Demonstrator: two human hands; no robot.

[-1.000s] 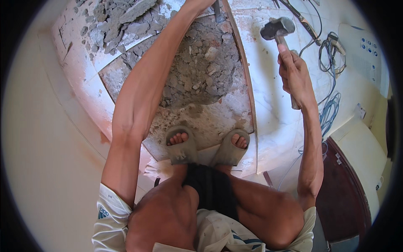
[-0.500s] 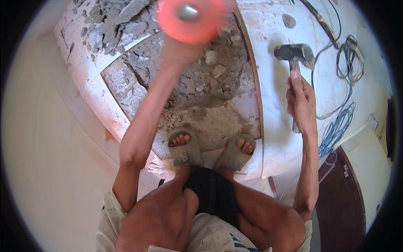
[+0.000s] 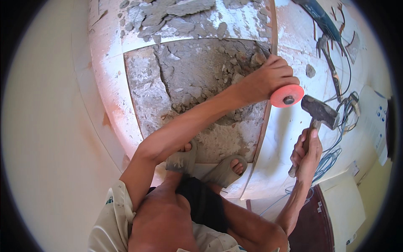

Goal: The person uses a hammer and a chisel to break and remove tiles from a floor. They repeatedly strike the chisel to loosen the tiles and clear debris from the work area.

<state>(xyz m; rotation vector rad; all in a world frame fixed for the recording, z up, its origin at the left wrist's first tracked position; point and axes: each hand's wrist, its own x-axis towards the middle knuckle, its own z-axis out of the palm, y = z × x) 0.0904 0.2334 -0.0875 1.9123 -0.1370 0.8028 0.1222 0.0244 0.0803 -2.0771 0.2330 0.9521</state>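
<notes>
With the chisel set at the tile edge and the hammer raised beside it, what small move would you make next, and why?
Probably a short hammer blow onto the chisel's orange guard end. The left hand holds the chisel against the edge of the broken mortar, and the right hand has the hammer head just beside the striking end, apparently not touching it.

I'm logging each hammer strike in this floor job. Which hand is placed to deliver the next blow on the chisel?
The right hand. It grips the hammer by its handle, head close beside the chisel's orange guard. The left hand is wrapped around the chisel, steadying it at the broken floor's edge.
</notes>
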